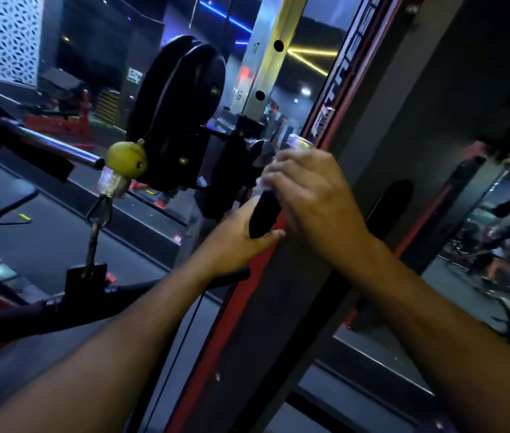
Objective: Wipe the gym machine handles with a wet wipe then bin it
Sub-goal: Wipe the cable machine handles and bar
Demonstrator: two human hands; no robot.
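Handle wipe in progress: black grip [264, 214] on cable machine, centre frame, both hands on it.

Machine upright [325, 245] is the biggest thing, flat dark panel with red edge, hard painted metal; beside it a silver perforated column [267, 57] with numbered holes, and a round black pulley housing [178, 114], matte. Handle sits just in front of the upright, a short dark cylinder, looks rubbery, chrome end cap at top. Left hand [241, 239] cups its lower end, thumb across, steadying. Right hand [313, 195] is curled round the upper part; wet wipe [266, 182] shows only as a pale blurred edge under the fingers, thin and soft. Best bet: keep the bottom braced, twist and slide the wipe full length, cover cap too. Yellow ball stopper [127, 159] hangs left, well apart.
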